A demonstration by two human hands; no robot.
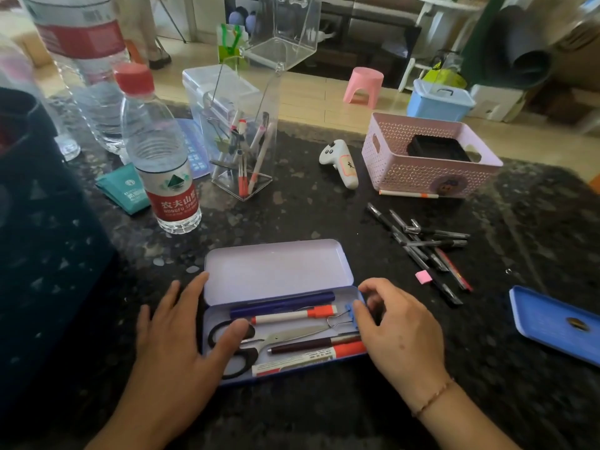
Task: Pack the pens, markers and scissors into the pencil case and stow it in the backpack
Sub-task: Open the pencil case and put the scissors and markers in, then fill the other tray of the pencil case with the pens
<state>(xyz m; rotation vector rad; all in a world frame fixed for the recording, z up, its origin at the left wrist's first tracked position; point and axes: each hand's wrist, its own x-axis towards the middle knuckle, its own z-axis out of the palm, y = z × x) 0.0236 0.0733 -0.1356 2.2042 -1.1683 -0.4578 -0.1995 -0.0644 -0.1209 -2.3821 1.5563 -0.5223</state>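
Note:
A lilac tin pencil case (276,271) lies open on the dark stone table, lid tipped back. Inside are black-handled scissors (292,336), a dark blue pen (282,305), a white marker with orange cap (292,315), a maroon pen (311,345), a fat orange-capped marker (308,358) and a blue binder clip (349,315). My left hand (175,339) rests flat at the case's left end, thumb on the scissor handles. My right hand (399,332) curls at the right end, fingertips touching the clip and rim. The dark backpack (42,261) sits at the left.
Several black pens (425,248) and a red one lie loose at the right, beside a pink eraser (423,277). A pink basket (428,157), a white controller (341,162), a clear pen holder (243,151), water bottles (162,157) and a blue lid (552,323) stand around.

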